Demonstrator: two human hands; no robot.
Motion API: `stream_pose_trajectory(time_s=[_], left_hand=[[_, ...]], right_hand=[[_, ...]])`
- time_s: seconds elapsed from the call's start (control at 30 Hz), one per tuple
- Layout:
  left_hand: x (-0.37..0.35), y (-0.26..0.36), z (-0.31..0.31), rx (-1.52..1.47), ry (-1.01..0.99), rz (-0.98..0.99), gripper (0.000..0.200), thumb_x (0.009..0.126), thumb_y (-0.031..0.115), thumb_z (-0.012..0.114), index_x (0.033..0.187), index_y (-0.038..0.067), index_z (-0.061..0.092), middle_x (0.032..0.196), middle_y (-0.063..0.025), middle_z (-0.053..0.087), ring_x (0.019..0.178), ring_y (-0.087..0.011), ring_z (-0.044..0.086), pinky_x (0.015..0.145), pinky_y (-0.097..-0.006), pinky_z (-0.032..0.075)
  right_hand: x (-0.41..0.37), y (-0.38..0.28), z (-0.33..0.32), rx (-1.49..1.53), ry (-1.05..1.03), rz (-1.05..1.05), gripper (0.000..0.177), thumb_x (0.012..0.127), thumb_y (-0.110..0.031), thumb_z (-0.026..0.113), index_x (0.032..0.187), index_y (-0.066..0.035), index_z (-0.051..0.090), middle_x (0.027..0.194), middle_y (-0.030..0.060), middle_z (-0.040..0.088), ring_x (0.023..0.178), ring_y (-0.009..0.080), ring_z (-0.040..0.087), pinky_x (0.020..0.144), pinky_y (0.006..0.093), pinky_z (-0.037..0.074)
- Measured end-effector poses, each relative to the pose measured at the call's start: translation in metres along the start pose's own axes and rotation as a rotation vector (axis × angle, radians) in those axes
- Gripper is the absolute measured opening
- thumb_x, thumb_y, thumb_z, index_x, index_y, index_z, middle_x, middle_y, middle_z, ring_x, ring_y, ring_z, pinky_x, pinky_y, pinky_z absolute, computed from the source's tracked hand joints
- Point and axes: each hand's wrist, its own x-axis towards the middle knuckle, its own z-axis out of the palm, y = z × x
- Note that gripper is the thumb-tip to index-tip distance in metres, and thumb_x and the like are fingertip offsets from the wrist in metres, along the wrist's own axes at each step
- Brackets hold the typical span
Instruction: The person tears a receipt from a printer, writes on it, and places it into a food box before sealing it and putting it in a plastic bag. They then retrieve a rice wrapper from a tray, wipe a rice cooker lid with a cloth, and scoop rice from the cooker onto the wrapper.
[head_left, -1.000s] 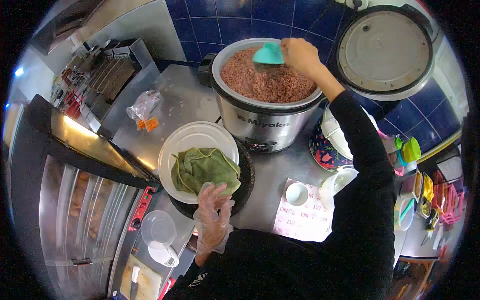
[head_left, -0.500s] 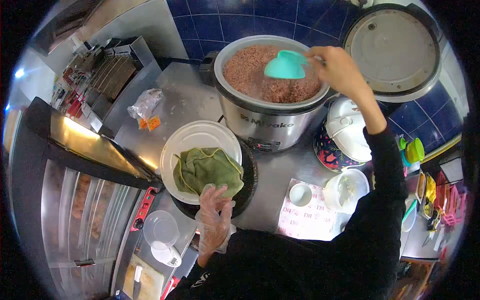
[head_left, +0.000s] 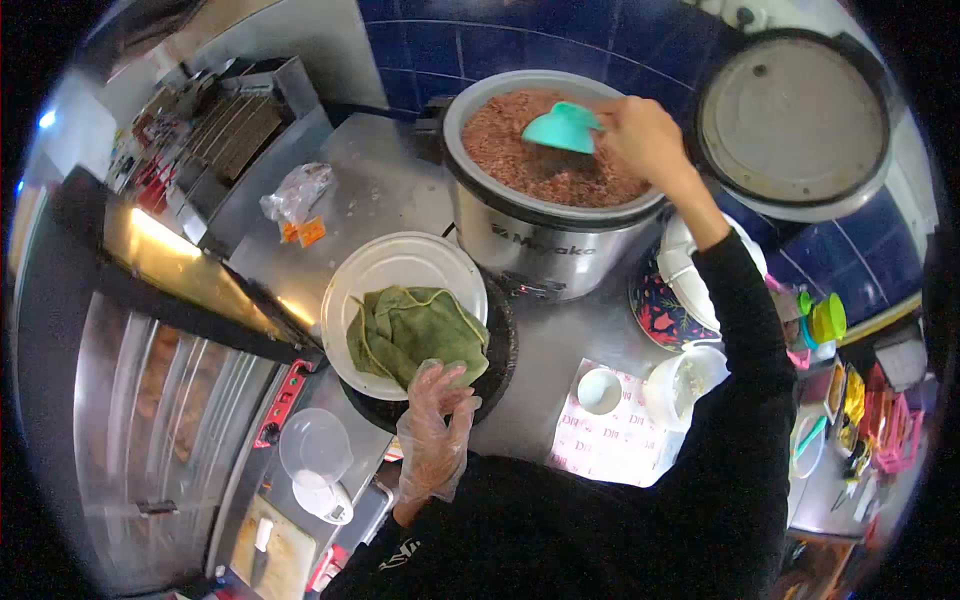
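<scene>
My right hand (head_left: 645,140) is closed around the handle of a turquoise rice scoop (head_left: 560,128). The scoop hangs over reddish-brown cooked rice (head_left: 497,140) inside a large steel rice cooker (head_left: 530,245). On my left hand (head_left: 437,425) is a clear plastic glove. Its fingers are stretched out at the near edge of a folded green cloth (head_left: 420,325), seemingly touching it. Beneath the cloth is a round white lid or plate (head_left: 400,255), resting on a black round base (head_left: 500,370).
Printed paper (head_left: 615,440) with a small white cup (head_left: 599,391) and a white tub (head_left: 668,390) lies nearer me. The cooker's lid (head_left: 795,130) stands open at right. A plastic bag (head_left: 297,195), kitchen scale (head_left: 325,503) and knife (head_left: 261,550) are on the left.
The scoop has shifted slightly left relative to the cooker, with my right hand. My left hand stays by the cloth. The whole view has tilted a little.
</scene>
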Motion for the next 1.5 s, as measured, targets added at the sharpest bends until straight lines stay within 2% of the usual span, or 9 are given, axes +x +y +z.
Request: stream_pose_trajectory(time_s=[0.17,0.47,0.7,0.77,0.8,1.0,1.13,1.27,1.5], left_hand=[[-0.017,-0.016,-0.005,-0.163,0.013,-0.073,0.06,0.084,-0.007,0.061,0.135,0.003,0.031,0.126,-0.0157,0.054,0.092,-0.0208,0.065,0.079,-0.0304,0.056],[-0.025,-0.005,-0.034,-0.143,0.13,-0.084,0.059,0.085,-0.004,0.062,0.135,0.003,0.031,0.123,-0.0156,0.056,0.091,-0.0221,0.066,0.077,-0.0311,0.057],[-0.031,-0.016,-0.044,-0.219,0.111,-0.11,0.055,0.087,-0.005,0.058,0.134,0.002,0.031,0.122,-0.0168,0.056,0.092,-0.0217,0.065,0.08,-0.0324,0.056],[-0.032,-0.021,-0.044,-0.23,0.127,-0.093,0.057,0.085,-0.004,0.061,0.134,0.004,0.033,0.121,-0.0156,0.056,0.09,-0.0217,0.066,0.077,-0.0316,0.056],[-0.031,-0.018,-0.045,-0.197,0.113,-0.086,0.057,0.085,-0.004,0.061,0.134,0.004,0.033,0.122,-0.0156,0.056,0.09,-0.0215,0.066,0.077,-0.0317,0.056],[-0.029,-0.011,-0.044,-0.221,0.107,-0.083,0.055,0.086,-0.003,0.061,0.133,0.002,0.034,0.123,-0.0149,0.055,0.09,-0.0199,0.065,0.077,-0.031,0.056],[-0.034,-0.025,-0.037,-0.242,0.121,-0.089,0.055,0.086,-0.002,0.06,0.133,0.002,0.032,0.124,-0.0146,0.056,0.09,-0.0193,0.064,0.078,-0.0302,0.055],[-0.029,-0.018,-0.031,-0.268,0.09,-0.11,0.055,0.087,-0.003,0.059,0.134,0.002,0.03,0.123,-0.015,0.056,0.092,-0.0186,0.064,0.081,-0.03,0.055],[-0.026,-0.012,-0.025,-0.279,0.055,-0.114,0.053,0.087,-0.002,0.059,0.134,0.002,0.032,0.122,-0.0145,0.057,0.092,-0.0179,0.063,0.081,-0.0299,0.055]], right_hand=[[0.036,0.011,0.005,-0.014,0.162,-0.049,0.026,0.087,-0.025,0.054,0.099,-0.009,0.071,0.092,0.0223,0.067,0.087,0.0395,0.065,0.078,0.0454,0.052],[0.008,0.019,0.007,-0.045,-0.089,-0.298,0.024,0.085,-0.017,0.057,0.102,-0.004,0.069,0.091,0.0251,0.065,0.089,0.0412,0.063,0.079,0.0449,0.05],[-0.034,-0.035,-0.057,0.006,-0.042,-0.116,0.026,0.083,-0.019,0.06,0.104,-0.007,0.068,0.091,0.0241,0.066,0.09,0.0398,0.064,0.081,0.0456,0.049],[-0.045,-0.028,-0.038,-0.124,-0.092,-0.215,0.024,0.082,-0.019,0.06,0.103,-0.008,0.068,0.09,0.0238,0.066,0.089,0.0395,0.064,0.079,0.0465,0.049],[-0.054,-0.056,-0.038,-0.226,-0.177,-0.153,0.023,0.085,-0.014,0.058,0.102,-0.004,0.069,0.095,0.0235,0.067,0.089,0.0382,0.066,0.079,0.0408,0.051],[-0.026,-0.014,-0.046,0.131,-0.136,-0.083,0.024,0.082,-0.019,0.062,0.097,-0.002,0.071,0.085,0.022,0.068,0.078,0.038,0.067,0.069,0.0417,0.05],[-0.042,-0.043,-0.068,0.188,-0.391,0.17,0.026,0.082,-0.019,0.062,0.099,0.0,0.07,0.084,0.0216,0.068,0.079,0.0355,0.067,0.074,0.0387,0.05],[-0.035,-0.015,-0.027,0.05,-0.099,-0.115,0.026,0.084,-0.023,0.06,0.098,-0.003,0.071,0.086,0.0235,0.067,0.084,0.0369,0.067,0.076,0.0413,0.05],[0.009,0.012,-0.027,0.103,0.058,0.031,0.029,0.084,-0.028,0.059,0.097,-0.004,0.071,0.089,0.024,0.067,0.088,0.04,0.066,0.077,0.0419,0.051]])
